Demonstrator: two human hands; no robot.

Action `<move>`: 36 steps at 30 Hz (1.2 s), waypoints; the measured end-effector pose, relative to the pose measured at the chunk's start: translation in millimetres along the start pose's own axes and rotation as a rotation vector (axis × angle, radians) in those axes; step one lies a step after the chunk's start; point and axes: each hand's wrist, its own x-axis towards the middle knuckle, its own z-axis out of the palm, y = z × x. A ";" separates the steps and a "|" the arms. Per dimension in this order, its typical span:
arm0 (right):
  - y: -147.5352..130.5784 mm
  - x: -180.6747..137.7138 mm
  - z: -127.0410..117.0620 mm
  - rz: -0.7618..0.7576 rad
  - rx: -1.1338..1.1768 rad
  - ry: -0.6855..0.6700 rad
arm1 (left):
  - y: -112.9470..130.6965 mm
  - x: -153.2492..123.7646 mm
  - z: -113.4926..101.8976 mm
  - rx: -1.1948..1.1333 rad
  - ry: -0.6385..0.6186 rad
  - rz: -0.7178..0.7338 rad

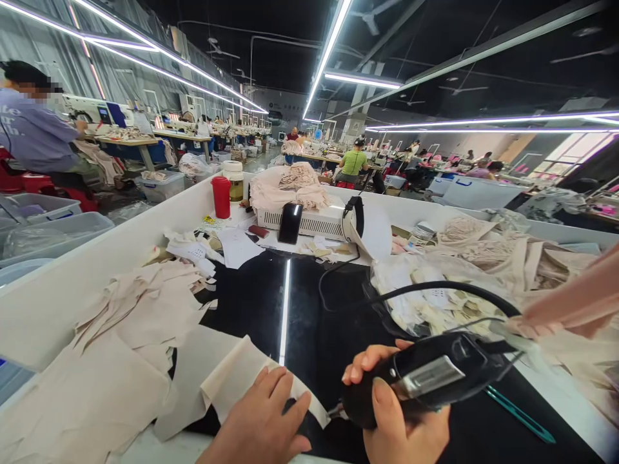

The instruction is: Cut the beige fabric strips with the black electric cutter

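Note:
My right hand [406, 412] is wrapped round a black corded hand-held electric tool [430, 377] with a clear window-like panel on its body. Its narrow metal tip touches or nearly touches the edge of a beige fabric piece [242, 370]. Fingers spread, my left hand [265, 415] lies flat on that fabric, just left of the tip. One side of the piece is folded up, and a pale sheet [193, 361] lies beneath it. The glossy black work surface [251, 290] is under both. A thick black cable [435, 285] arches from the tool's rear.
Beige fabric pieces [120, 348] pile at left. A bag of scraps [435, 296] and a green tool [520, 412] lie at right. Behind stand a phone [290, 223], a red cup [221, 197] and a white vented box [314, 222]. Co-workers sit at sewing tables beyond.

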 end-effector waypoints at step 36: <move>19.3 16.2 31.3 -0.033 0.125 -0.165 | -5.2 -22.8 12.6 0.036 -0.105 0.073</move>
